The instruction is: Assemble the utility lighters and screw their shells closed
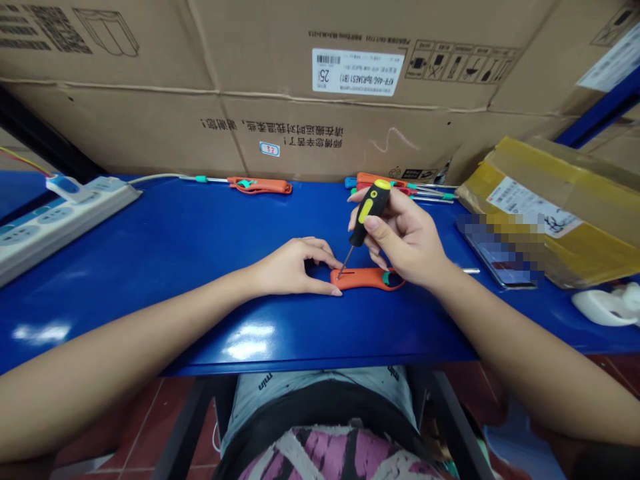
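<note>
An orange long-necked lighter (pixel 363 277) with a green trigger lies flat on the blue table. Its metal tube shows to the right of my right wrist. My left hand (pixel 305 267) grips the lighter's left end between thumb and fingers. In my right hand (pixel 400 233) is a screwdriver (pixel 369 215) with a black and yellow handle, held tilted. Its tip meets the lighter's body near the left end; the screw there is too small to make out. My right hand partly covers the lighter's neck.
Another orange lighter (pixel 260 186) lies at the back, with several more lighters (pixel 385 181) to its right. A power strip (pixel 60 207) stands at left. On the right are a phone (pixel 495 257), a taped box (pixel 555 207) and a white object (pixel 605 307). Large cardboard (pixel 280 107) walls the back.
</note>
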`<state>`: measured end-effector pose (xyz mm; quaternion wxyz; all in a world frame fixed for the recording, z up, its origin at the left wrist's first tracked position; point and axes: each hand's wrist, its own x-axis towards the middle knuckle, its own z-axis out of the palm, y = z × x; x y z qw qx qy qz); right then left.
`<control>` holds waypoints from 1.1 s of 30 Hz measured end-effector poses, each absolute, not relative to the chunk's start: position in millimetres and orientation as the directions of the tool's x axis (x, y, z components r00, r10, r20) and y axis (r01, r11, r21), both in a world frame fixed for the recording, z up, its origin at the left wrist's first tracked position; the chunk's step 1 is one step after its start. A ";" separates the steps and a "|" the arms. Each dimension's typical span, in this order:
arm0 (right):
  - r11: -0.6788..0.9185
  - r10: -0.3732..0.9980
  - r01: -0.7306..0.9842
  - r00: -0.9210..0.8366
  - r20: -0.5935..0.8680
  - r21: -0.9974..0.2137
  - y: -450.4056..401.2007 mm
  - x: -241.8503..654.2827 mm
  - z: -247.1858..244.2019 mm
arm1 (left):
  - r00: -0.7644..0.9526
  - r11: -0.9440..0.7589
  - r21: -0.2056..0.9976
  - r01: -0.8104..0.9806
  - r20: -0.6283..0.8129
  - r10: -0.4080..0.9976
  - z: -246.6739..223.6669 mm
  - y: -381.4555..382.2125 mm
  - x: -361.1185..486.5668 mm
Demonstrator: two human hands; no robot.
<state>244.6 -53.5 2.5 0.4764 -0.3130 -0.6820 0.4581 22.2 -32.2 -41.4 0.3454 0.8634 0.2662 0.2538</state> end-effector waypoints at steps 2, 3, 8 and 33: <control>0.384 0.863 -0.012 -0.352 0.363 -0.923 -53.6 244.2 2.1 | 0.730 -0.621 0.731 0.283 0.256 0.634 -41.7 -32.4 22.1; 0.386 0.861 -0.014 -0.354 0.366 -0.922 -53.7 244.0 2.1 | 0.729 -0.621 0.731 0.282 0.257 0.634 -41.7 -32.4 22.1; 0.390 0.861 -0.006 -0.352 0.367 -0.921 -54.8 242.9 3.2 | 0.726 -0.613 0.739 0.279 0.256 0.639 -42.1 -32.4 22.7; 0.337 0.914 -0.072 -0.215 0.344 -0.939 -45.4 232.0 -3.2 | 0.730 -0.623 0.733 0.272 0.265 0.630 -43.0 -31.4 23.3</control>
